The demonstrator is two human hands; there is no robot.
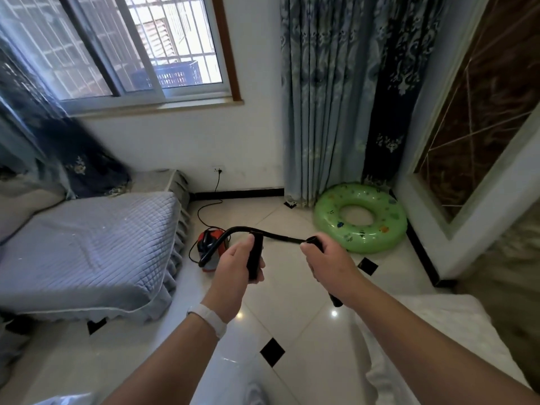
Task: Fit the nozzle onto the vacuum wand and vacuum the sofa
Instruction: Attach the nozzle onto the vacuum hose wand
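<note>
My left hand (233,267) grips a short black nozzle (253,266), held roughly upright in front of me. A hand's width to the right, my right hand (327,261) grips the black vacuum wand (335,300); its lower end pokes out below my wrist. From the wand's top a black hose (277,236) runs left, passes behind the top of the nozzle and curves down to the small red vacuum cleaner (208,244) on the floor. Nozzle and wand are apart. The sofa (87,244), under a blue-grey quilted cover, stands to the left.
The vacuum's power cord (201,211) loops over the tiles to a wall socket (217,170). A green swim ring (359,238) lies by the curtain (336,112) at the right. A white cushioned seat (438,331) sits at bottom right. Glossy tiled floor (292,317) lies below my arms.
</note>
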